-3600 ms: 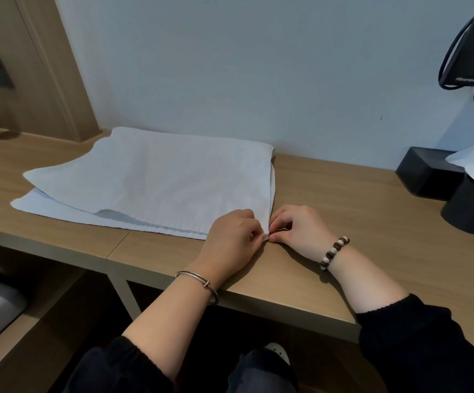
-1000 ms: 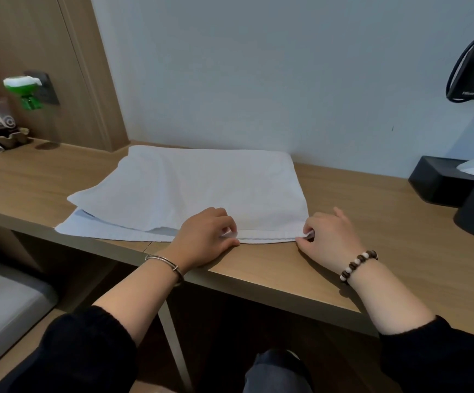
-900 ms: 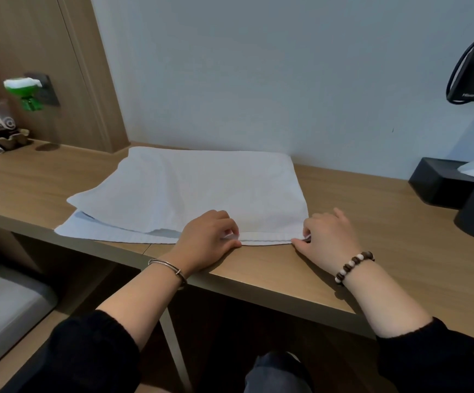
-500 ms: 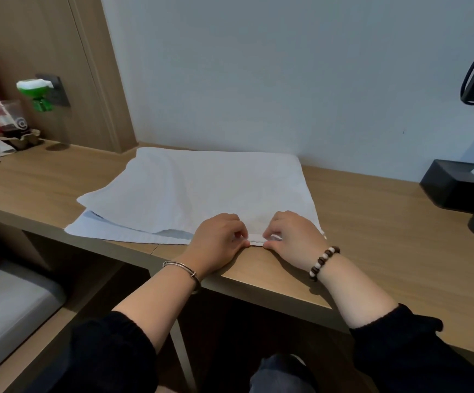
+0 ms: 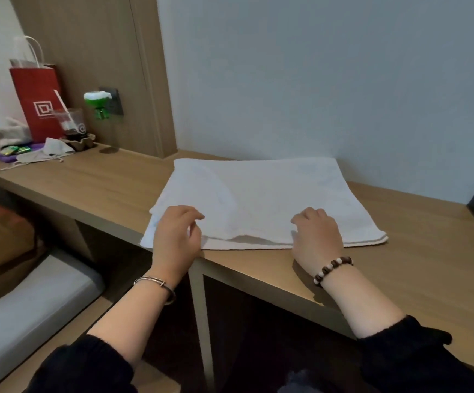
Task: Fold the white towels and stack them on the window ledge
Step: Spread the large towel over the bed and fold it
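Table of pale wood carries the white towel, folded double and lying along its front edge. I expect the cloth to be light, limp and not slippery, so it is best taken by its doubled near corners. My left hand hovers over it, loosely curled and holding nothing. My right hand rests curled on the near hem; I cannot tell whether it pinches.

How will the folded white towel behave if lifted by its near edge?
Likely floppy: the white towel lies in soft layers, and its top layer bows up at the front edge. Probably light; it looks thin. On the smooth wooden desk it may slide or bunch when pushed.
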A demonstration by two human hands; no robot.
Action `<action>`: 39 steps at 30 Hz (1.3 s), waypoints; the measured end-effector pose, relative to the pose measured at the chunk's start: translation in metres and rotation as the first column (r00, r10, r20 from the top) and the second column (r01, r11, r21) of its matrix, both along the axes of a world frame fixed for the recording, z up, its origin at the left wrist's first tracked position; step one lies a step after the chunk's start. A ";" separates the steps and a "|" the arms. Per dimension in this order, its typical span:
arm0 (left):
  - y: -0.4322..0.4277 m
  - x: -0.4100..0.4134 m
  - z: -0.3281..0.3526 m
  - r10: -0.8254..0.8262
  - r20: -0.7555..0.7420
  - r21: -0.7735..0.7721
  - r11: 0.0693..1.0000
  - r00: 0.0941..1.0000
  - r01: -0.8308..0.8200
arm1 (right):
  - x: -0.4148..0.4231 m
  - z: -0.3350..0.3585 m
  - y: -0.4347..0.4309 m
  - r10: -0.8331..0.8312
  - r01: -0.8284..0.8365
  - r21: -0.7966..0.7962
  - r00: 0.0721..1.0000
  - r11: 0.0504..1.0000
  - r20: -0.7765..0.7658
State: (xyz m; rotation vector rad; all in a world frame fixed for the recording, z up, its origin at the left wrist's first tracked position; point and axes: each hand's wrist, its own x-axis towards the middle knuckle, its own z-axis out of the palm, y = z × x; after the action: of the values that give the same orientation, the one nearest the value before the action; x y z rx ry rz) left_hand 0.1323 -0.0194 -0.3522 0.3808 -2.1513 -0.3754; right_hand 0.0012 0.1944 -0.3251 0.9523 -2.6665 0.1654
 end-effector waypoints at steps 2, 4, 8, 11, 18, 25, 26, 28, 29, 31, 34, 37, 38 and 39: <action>-0.028 0.017 -0.004 0.188 0.050 0.168 0.967 0.981 -0.194 | 0.016 0.001 -0.027 0.145 -0.140 -0.096 0.989 0.985 0.041; -0.052 0.031 -0.012 0.244 0.169 0.290 0.914 0.955 -0.285 | 0.034 0.004 -0.059 0.275 -0.263 -0.161 0.960 0.951 0.059; -0.074 0.049 -0.019 0.063 0.292 0.442 0.876 0.954 -0.193 | 0.059 0.013 -0.127 0.413 -0.370 -0.216 0.886 0.904 0.210; -0.085 0.051 -0.016 0.007 0.279 0.525 0.836 0.960 -0.158 | 0.065 0.012 -0.172 0.407 -0.357 -0.201 0.846 0.912 0.344; -0.106 0.051 -0.026 -0.089 0.262 0.591 0.802 0.961 -0.086 | 0.058 0.007 -0.197 0.435 -0.454 0.041 0.874 0.890 0.215; -0.109 0.049 -0.031 -0.082 0.250 0.596 0.798 0.965 -0.087 | 0.056 0.012 -0.202 0.475 -0.502 0.123 0.858 0.856 0.198; -0.109 0.049 -0.032 -0.083 0.250 0.592 0.802 0.965 -0.084 | 0.055 0.013 -0.202 0.471 -0.502 0.107 0.853 0.858 0.225; -0.110 0.050 -0.032 -0.090 0.245 0.586 0.807 0.965 -0.073 | 0.052 0.014 -0.205 0.443 -0.475 0.122 0.869 0.871 0.221; -0.110 0.050 -0.033 -0.096 0.240 0.585 0.809 0.966 -0.064 | 0.050 0.014 -0.206 0.423 -0.446 0.110 0.887 0.888 0.183; -0.110 0.052 -0.033 -0.112 0.237 0.586 0.809 0.965 -0.050 | 0.047 0.019 -0.206 0.409 -0.411 -0.015 0.902 0.912 0.137; -0.111 0.052 -0.031 -0.121 0.253 0.586 0.808 0.960 -0.052 | 0.050 0.030 -0.203 0.446 -0.425 -0.387 0.894 0.818 -0.039; -0.108 0.051 -0.031 -0.114 0.250 0.591 0.805 0.961 -0.058 | 0.069 0.026 -0.195 0.446 -0.544 -0.515 0.839 0.662 -0.313; -0.107 0.052 -0.030 -0.117 0.242 0.586 0.809 0.963 -0.049 | 0.076 0.016 -0.194 0.444 -0.571 -0.473 0.820 0.671 -0.360; -0.108 0.052 -0.030 -0.125 0.237 0.582 0.812 0.963 -0.038 | 0.080 0.002 -0.194 0.455 -0.592 -0.410 0.802 0.694 -0.387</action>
State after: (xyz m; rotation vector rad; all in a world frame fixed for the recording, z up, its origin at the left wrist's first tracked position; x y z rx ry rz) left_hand 0.1846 -0.1274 -0.3824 0.7647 -2.2694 -1.0813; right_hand 0.0814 0.0008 -0.3234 1.4027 -1.8747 0.7853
